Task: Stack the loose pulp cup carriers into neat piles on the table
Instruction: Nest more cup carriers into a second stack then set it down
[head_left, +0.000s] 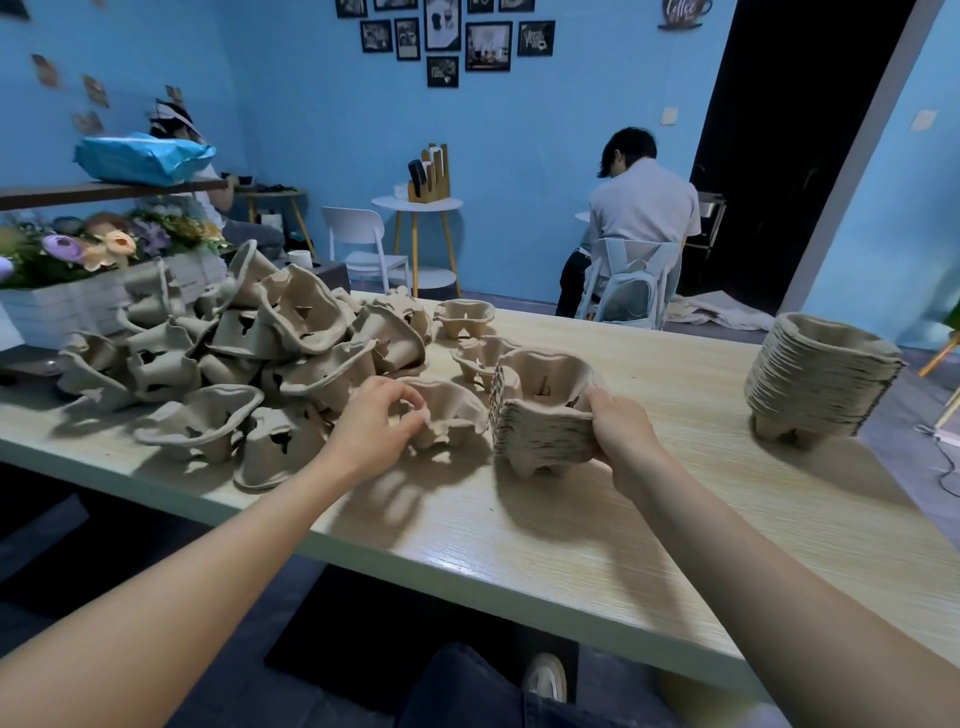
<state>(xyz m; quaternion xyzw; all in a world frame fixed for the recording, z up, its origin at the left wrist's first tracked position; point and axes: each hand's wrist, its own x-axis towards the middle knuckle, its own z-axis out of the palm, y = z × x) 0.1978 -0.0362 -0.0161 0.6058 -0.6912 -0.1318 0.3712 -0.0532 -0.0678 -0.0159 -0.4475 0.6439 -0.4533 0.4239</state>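
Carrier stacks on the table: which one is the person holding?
The shorter stack near the table's middle, gripped at its side by the right hand. The taller stack stands untouched at the far right; the left hand pinches a single loose carrier.

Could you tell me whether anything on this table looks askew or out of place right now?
Yes: the loose heap of carriers on the left lies jumbled, many tipped or upside down. The small stack gripped by the right hand tilts left, while the tall stack at the right edge looks neat.
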